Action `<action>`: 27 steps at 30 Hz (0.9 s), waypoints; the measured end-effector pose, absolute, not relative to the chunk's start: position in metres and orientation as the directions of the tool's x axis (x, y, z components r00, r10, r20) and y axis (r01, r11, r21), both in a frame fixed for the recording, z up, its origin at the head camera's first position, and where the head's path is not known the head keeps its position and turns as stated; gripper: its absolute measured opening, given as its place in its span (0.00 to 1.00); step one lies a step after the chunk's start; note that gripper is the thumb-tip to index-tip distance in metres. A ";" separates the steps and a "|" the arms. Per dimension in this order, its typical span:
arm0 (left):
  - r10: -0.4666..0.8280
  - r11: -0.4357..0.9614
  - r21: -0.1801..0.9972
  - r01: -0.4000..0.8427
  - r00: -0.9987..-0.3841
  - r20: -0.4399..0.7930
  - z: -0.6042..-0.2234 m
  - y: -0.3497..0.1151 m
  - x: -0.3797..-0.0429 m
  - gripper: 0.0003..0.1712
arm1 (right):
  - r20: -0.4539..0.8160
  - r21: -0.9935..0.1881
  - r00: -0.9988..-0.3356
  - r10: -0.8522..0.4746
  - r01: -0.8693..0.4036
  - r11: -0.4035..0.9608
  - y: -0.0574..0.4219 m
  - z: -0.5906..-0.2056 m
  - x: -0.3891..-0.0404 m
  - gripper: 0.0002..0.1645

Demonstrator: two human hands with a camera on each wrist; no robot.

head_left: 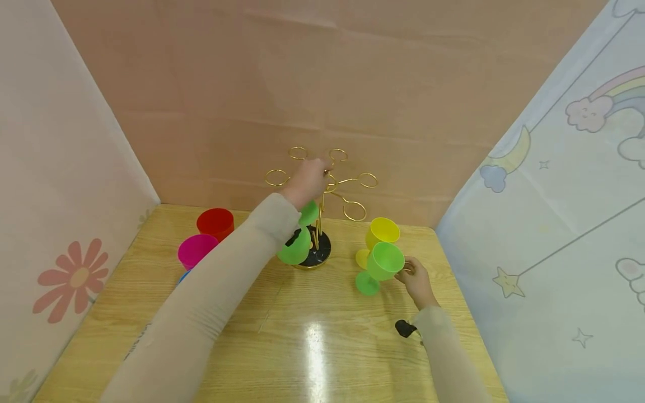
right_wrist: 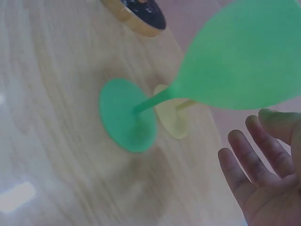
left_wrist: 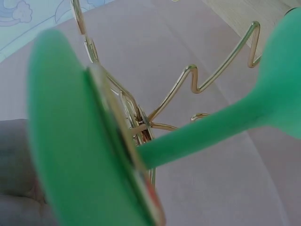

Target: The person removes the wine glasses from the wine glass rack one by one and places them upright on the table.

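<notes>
My left hand [head_left: 311,178] is at the top centre of a gold wire rack [head_left: 320,215], fingers curled round its upper part; the fingertips are mostly hidden. Below that wrist a green goblet [head_left: 295,247] hangs upside down. Its foot [left_wrist: 75,132] lies on a gold ring and its stem [left_wrist: 202,129] passes through. On the right, a second green goblet [head_left: 386,261] stands upright on the table. My right hand [head_left: 417,280] is beside its bowl, fingers spread and loosely bent in the right wrist view, thumb right at the bowl's side.
A yellow goblet [head_left: 383,230] stands close behind the upright green one. To the left are a red goblet [head_left: 215,221], a magenta goblet [head_left: 196,249] and a blue edge [head_left: 183,276], partly hidden by my left sleeve. The rack's black base [head_left: 318,254] sits near the back wall.
</notes>
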State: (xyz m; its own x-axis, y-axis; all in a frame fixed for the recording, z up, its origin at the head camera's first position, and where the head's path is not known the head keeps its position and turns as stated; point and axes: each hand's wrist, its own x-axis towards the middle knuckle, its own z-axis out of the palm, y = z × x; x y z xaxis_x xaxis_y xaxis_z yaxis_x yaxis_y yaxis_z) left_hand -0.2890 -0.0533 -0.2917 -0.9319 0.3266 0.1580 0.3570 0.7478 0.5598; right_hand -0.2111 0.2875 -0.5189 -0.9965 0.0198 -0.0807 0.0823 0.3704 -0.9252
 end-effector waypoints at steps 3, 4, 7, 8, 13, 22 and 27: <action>0.325 0.735 0.589 0.336 -0.937 0.129 -0.291 -0.053 -0.288 0.22 | -0.059 -0.927 -0.998 0.026 0.065 0.369 0.291 -0.507 -0.217 0.22; 0.325 0.732 0.598 0.328 -0.938 0.117 -0.290 -0.053 -0.287 0.23 | -0.048 -0.926 -0.998 0.031 0.056 0.373 0.291 -0.502 -0.218 0.23; 0.334 0.733 0.595 0.329 -0.936 0.107 -0.290 -0.052 -0.287 0.23 | -0.015 -0.926 -0.999 0.048 0.032 0.377 0.290 -0.484 -0.225 0.25; 0.336 0.730 0.598 0.332 -0.935 0.110 -0.290 -0.053 -0.287 0.23 | -0.001 -0.927 -0.999 0.054 0.021 0.375 0.288 -0.478 -0.227 0.25; 0.320 0.696 0.645 0.316 -0.940 0.116 -0.290 -0.058 -0.288 0.24 | 0.084 -0.944 -0.989 0.118 -0.041 0.327 0.271 -0.441 -0.238 0.25; 0.245 0.645 0.704 0.298 -0.953 0.178 -0.284 -0.070 -0.283 0.19 | 0.188 -0.924 -0.978 0.093 -0.144 0.353 0.232 -0.385 -0.246 0.25; 0.208 0.669 0.675 0.312 -0.950 0.232 -0.279 -0.074 -0.280 0.17 | 0.236 -0.902 -0.972 0.019 -0.212 0.376 0.205 -0.351 -0.246 0.23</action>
State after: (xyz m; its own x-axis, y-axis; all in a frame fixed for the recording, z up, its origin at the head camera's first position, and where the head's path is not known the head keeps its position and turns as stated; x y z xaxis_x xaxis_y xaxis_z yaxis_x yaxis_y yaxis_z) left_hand -0.2802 -0.0737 -0.2790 -0.9501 0.2082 0.2322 0.3116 0.6690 0.6748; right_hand -0.2461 0.2051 -0.3514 -0.9715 0.0188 0.2361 -0.2119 0.3765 -0.9019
